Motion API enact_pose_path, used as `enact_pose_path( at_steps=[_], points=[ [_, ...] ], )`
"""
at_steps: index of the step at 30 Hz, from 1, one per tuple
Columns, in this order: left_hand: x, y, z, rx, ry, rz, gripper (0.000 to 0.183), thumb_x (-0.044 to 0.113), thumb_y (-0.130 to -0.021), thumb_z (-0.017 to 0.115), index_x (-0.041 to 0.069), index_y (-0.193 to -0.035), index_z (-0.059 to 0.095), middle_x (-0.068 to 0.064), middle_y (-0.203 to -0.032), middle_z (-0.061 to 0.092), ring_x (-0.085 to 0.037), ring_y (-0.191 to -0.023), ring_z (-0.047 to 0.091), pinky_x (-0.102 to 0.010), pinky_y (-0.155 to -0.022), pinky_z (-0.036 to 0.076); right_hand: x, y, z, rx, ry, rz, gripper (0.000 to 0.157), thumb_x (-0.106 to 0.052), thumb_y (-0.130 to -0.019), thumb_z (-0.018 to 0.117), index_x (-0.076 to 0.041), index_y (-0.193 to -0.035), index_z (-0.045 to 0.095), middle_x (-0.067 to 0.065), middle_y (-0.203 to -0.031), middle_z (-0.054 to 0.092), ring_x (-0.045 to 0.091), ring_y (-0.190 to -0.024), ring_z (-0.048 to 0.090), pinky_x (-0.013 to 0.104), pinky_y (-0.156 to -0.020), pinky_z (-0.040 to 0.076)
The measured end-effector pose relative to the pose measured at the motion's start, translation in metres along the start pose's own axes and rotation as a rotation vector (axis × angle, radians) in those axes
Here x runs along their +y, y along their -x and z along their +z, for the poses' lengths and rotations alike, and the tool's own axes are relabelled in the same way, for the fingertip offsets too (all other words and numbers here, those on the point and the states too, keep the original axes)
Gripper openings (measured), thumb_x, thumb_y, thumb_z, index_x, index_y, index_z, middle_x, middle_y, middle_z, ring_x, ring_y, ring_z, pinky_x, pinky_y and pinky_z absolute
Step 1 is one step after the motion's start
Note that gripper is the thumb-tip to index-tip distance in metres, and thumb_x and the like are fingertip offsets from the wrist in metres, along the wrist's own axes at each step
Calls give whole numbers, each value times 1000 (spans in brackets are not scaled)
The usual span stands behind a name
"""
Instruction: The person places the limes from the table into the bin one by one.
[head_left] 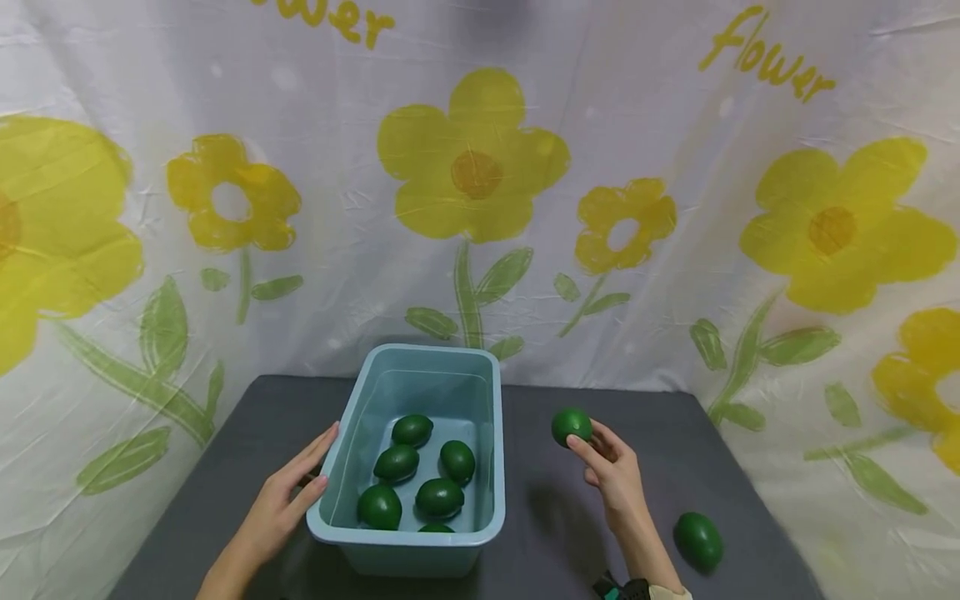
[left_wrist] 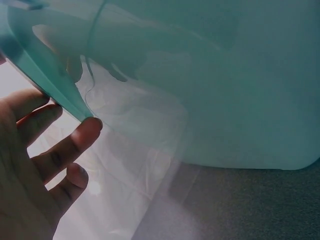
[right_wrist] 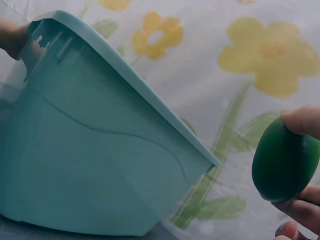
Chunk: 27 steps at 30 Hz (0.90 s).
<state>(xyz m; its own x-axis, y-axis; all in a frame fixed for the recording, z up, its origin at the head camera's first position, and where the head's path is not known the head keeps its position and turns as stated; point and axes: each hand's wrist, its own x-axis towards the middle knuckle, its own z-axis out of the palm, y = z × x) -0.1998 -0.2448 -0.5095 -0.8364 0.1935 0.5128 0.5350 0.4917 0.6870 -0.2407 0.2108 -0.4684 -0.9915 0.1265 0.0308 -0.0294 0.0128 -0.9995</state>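
A light blue plastic bin (head_left: 422, 539) stands on the table with several green limes (head_left: 440, 498) lying on its floor. My left hand (head_left: 283, 498) is at the bin's left side, its fingers lightly bent and the fingertips touching the rim; in the left wrist view the fingertips (left_wrist: 90, 127) meet the rim's edge from outside. To the right of the bin, my right hand (head_left: 615, 475) pinches one lime (head_left: 572, 427) between thumb and fingers, raised over the table. In the right wrist view the held lime (right_wrist: 285, 162) is apart from the bin's wall.
Another lime (head_left: 698, 542) lies on the dark grey table (head_left: 540, 517), right of my right forearm. A white curtain with yellow flowers (head_left: 476, 171) hangs behind and along both sides of the table.
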Motion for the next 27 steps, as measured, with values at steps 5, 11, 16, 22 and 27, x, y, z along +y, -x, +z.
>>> enact_pose_path(
  at_steps=[5,11,16,22,27],
  points=[
    [0,-1,-1,2,8,24,60,1,-106,54,9,-164,41,-8,-168,42,11,-144,37,-11,-93,43,-3,-1,4,1,1,-15,45,-16,-98,77,-4,-139,66,-9,-109,76,11,-93,59,22,-59,39],
    [0,-1,0,-3,20,49,60,-1,-105,54,7,-163,42,3,-169,40,11,-144,38,-14,-91,45,-7,-3,6,-3,1,-28,44,-16,-98,78,-4,-139,66,-9,-108,77,11,-94,61,22,-60,40],
    [0,-1,1,6,26,60,60,-3,-104,54,6,-162,43,3,-168,41,11,-144,39,-13,-91,45,-9,-4,11,-15,-8,-35,45,-15,-97,77,-4,-139,66,-9,-109,77,12,-94,61,22,-60,40],
    [0,-1,0,11,22,58,61,-3,-104,54,6,-162,43,4,-168,41,11,-141,41,-13,-90,44,-13,-5,19,-42,-27,-51,45,-14,-97,78,-6,-140,66,-8,-109,76,11,-92,59,22,-59,39],
    [0,1,-1,14,21,57,60,-3,-103,54,5,-162,43,5,-168,41,11,-144,39,-11,-93,43,-17,-6,26,-63,-40,-71,44,-13,-96,78,-7,-138,67,-6,-110,77,10,-86,57,23,-59,37]
  ],
)
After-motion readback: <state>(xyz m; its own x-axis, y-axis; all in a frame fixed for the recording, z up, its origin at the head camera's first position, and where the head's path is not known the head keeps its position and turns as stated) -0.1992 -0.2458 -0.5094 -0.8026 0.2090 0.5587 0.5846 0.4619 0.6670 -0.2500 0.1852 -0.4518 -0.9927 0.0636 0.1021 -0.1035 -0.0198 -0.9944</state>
